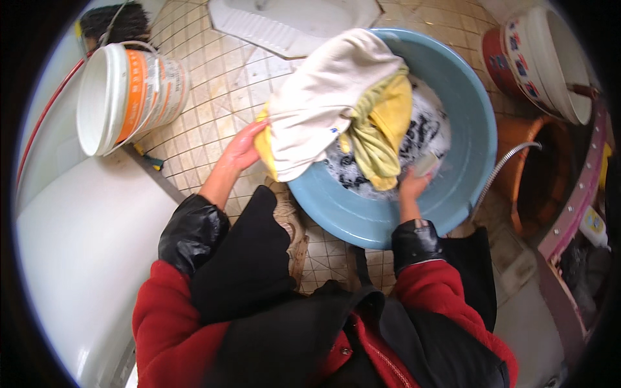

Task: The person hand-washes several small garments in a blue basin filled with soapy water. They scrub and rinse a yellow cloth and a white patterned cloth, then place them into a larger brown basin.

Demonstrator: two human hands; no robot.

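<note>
A blue plastic basin (470,121) stands on the tiled floor, with sudsy water (427,131) and dark items in it. A garment of white and yellow cloth (315,106) lies over the basin's left rim, its yellow part hanging into the suds. My left hand (246,145) holds the cloth's left edge, outside the basin. Inside the basin, at the lower right of the cloth, my right hand (415,183) grips a pale block, perhaps a bar of soap (426,164). Its fingers are partly hidden.
A white and orange bucket (145,92) lies tilted at the left. At the top is a squat toilet (296,22). On the right are a white and red bucket (538,63), a brown tub (521,179) and a metal shower hose (502,167). A plastic bottle (593,225) is at the far right.
</note>
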